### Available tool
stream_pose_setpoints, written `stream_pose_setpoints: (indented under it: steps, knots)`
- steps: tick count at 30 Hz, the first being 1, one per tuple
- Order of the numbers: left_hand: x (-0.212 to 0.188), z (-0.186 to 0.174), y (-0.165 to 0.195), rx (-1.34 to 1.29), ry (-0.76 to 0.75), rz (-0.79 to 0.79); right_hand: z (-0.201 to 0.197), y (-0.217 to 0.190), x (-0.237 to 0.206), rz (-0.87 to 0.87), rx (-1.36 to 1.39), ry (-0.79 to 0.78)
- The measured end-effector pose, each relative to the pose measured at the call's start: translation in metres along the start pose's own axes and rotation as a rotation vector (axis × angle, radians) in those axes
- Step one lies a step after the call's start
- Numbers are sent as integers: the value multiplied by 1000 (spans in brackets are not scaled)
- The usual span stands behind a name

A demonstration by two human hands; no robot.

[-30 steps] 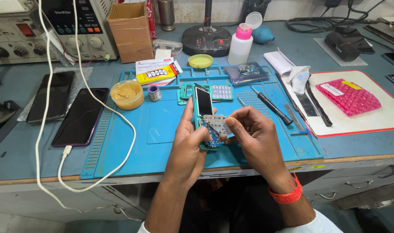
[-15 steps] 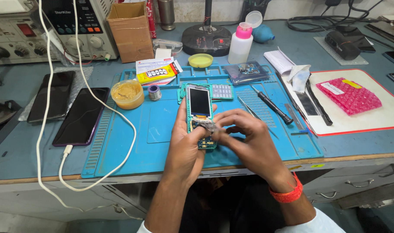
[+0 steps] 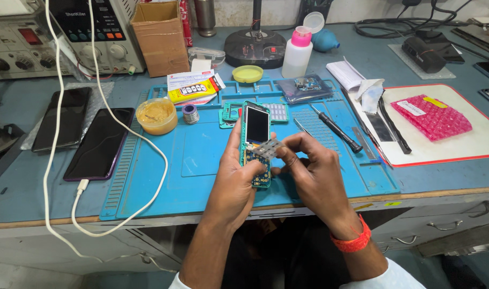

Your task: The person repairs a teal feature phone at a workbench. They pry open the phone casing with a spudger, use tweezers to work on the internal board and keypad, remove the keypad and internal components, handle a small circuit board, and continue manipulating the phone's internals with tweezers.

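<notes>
On the far left two dark smartphones [image 3: 81, 134] lie face up beside the blue work mat [image 3: 201, 155], a white cable [image 3: 148, 155] looping past them. Further in sit a tub of yellowish paste [image 3: 156, 115] and a green phone frame [image 3: 231, 113]. Over the mat's front edge the left hand [image 3: 239, 179] grips an opened keypad phone [image 3: 256, 144], fingers wrapped round its sides; compared with a second ago it is turned screen-up towards the person. The right hand [image 3: 308, 166] now pinches a thin grey keypad sheet [image 3: 267, 149] between thumb and forefinger, lifted partly off the bare board. A black screwdriver [image 3: 335, 128] lies to the right.
</notes>
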State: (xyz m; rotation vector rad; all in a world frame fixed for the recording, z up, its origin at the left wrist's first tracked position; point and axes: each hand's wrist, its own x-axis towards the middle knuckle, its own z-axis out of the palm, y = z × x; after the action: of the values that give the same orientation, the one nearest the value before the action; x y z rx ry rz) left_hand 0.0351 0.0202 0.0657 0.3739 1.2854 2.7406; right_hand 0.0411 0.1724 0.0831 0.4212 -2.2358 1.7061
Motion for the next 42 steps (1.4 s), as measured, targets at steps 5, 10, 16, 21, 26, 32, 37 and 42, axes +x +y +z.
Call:
stream_pose_setpoints:
  steps: [5,10,16,21,26,32,37,42]
  knots:
    - [1,-2,-1,-20,-51,-14,0,3,1,-87,-86,61]
    - [1,-4,0,-22,-84,-28,-1,7,1,-89,-6,97]
    - [1,-3,1,11,-117,-77,0,11,2,-81,10,151]
    - [1,-3,2,23,-147,-91,-2,15,3,-66,30,208]
    - [2,-3,3,11,-140,-99,-3,14,2,-93,56,197]
    - [1,1,3,5,-18,-68,-4,13,-3,-195,113,155]
    - [1,2,4,-12,-26,26,-5,13,-4,-232,59,123]
    - [1,7,3,51,3,11,-3,12,0,-123,78,218]
